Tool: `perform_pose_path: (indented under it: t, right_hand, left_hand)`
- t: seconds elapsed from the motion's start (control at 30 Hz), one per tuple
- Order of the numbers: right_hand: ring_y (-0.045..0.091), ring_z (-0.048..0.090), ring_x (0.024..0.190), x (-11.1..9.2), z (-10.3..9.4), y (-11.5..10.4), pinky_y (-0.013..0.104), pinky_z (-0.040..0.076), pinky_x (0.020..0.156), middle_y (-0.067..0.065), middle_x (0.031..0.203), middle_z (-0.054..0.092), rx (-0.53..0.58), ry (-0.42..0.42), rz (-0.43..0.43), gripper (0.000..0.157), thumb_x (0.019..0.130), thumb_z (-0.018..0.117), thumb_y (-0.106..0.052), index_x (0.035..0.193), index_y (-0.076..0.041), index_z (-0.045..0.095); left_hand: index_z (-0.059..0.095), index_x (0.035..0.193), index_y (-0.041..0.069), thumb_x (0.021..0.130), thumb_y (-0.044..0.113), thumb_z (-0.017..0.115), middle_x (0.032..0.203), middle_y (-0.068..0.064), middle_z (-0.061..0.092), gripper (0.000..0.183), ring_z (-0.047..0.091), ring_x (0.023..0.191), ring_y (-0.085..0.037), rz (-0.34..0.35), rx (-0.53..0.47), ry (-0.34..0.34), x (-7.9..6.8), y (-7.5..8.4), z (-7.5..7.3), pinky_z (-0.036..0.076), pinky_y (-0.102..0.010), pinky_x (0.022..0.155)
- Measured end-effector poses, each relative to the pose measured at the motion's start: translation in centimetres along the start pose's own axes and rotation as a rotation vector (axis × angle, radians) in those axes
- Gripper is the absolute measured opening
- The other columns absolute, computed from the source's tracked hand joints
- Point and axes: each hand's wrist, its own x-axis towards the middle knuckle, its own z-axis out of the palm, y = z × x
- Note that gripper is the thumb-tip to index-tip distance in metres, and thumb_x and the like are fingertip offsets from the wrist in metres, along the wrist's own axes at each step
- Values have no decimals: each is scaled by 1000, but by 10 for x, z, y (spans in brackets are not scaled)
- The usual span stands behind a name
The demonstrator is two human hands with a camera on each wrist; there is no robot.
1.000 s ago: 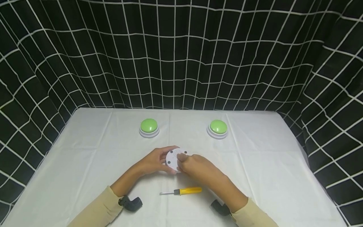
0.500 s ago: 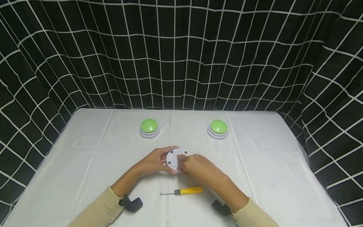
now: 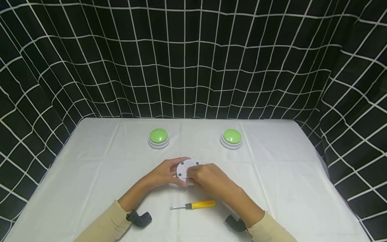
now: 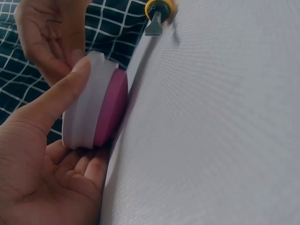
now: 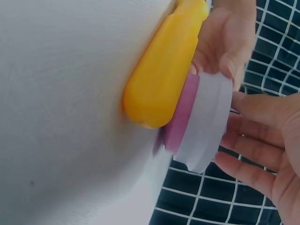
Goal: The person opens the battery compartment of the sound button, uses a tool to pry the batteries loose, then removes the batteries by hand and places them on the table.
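A round white push button (image 3: 183, 167) is upside down, its underside with small holes and dark round feet facing up. Its pink cap (image 4: 111, 108) is turned down toward the cloth. My left hand (image 3: 163, 173) grips the button around its left edge, thumb in front and fingers behind. The fingertips of my right hand (image 3: 210, 176) touch the underside near a rectangular panel outline. In the right wrist view those fingers (image 5: 251, 143) look fairly straight; whether they pinch anything small is hidden. Nearer me lies a screwdriver (image 3: 201, 204) with a yellow handle, touched by neither hand.
Two green-capped push buttons stand farther back, a left one (image 3: 158, 137) and a right one (image 3: 232, 137). A white cloth (image 3: 105, 174) covers the table. Black curtains with a white grid (image 3: 193, 57) surround its back and sides.
My right fingertips have shifted slightly toward me and left over the button's underside, showing more of the holes. My left hand keeps its hold, and the screwdriver stays put.
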Motion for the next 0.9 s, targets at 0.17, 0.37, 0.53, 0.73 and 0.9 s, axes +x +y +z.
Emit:
perform_pose_path:
  t: [0.17, 0.37, 0.53, 0.73, 0.9]
  right_hand:
    - [9, 52, 62, -1, 3, -2, 23, 51, 55, -5, 80, 65, -46, 11, 13, 17, 84, 81, -7, 86, -14, 65]
    - [9, 52, 67, -1, 6, -4, 25, 52, 55, -2, 85, 62, -122, -12, 35, 24, 78, 79, 1, 91, -11, 62]
    - [11, 55, 69, 1, 6, -5, 26, 53, 56, 0, 88, 64, -156, -34, 47, 29, 74, 81, 1, 95, -8, 63]
    - [10, 53, 71, -1, 6, -3, 26, 54, 60, -4, 86, 61, -83, -67, 112, 37, 67, 86, 1, 92, -13, 61]
    - [10, 52, 72, -1, 1, 0, 26, 53, 63, -5, 89, 60, -18, -76, 141, 40, 67, 85, 3, 94, -14, 61]
  left_hand:
    - [40, 155, 9, 74, 4, 89, 152, -7, 51, 95, 50, 138, -21, 2, -3, -3, 0, -1, 0, 45, -26, 110]
    - [39, 155, 6, 77, 4, 86, 152, -13, 50, 91, 50, 138, -25, 11, -29, -13, 0, 1, 1, 46, -27, 108]
    - [38, 155, 5, 77, 3, 86, 151, -14, 51, 91, 51, 137, -26, 4, -51, -19, -1, 1, 0, 47, -28, 108]
    - [39, 155, 9, 77, 7, 87, 151, -10, 52, 92, 51, 137, -22, -24, -41, -21, 0, -3, 0, 46, -28, 109]
    - [41, 155, 12, 77, 8, 88, 150, -7, 53, 91, 51, 136, -21, -18, -24, -13, -1, -3, -1, 46, -29, 109]
